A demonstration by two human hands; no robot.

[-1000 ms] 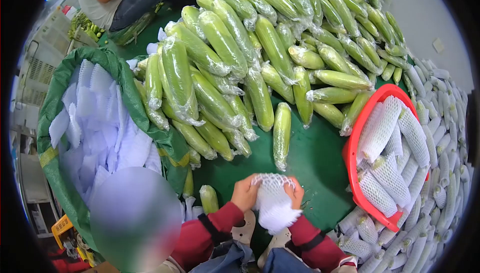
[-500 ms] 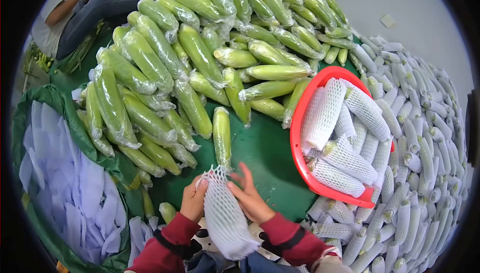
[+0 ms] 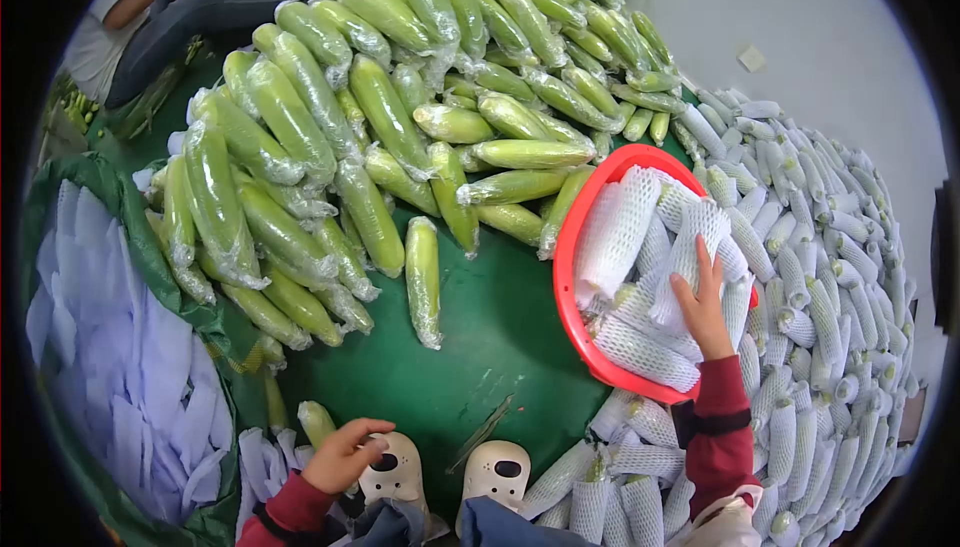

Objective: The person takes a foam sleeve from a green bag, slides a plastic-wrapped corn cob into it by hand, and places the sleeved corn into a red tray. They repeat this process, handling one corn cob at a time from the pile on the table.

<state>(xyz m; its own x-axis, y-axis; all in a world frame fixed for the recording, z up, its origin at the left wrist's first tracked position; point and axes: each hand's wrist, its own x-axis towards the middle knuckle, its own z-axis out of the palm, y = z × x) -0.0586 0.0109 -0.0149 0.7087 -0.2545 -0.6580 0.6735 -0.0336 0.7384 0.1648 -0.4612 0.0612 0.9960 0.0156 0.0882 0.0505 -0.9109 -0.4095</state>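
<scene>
net-sleeved cob [image 3: 688, 247] lies in red basket [image 3: 562, 272], on top of other sleeved cobs. right hand [image 3: 703, 309], arm stretched forward, rests on it with fingers spread flat, not closed round it. left hand [image 3: 343, 455] low by white shoe [image 3: 393, 474], fingers loosely curled, nothing in it. bare green cobs [image 3: 385, 117] heaped beyond.

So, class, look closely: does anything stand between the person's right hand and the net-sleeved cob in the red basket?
Nothing visible does. The right hand lies with spread fingers directly on the net-sleeved cob, with no gap showing. That cob sits inside the red basket, on top of other sleeved cobs.
</scene>
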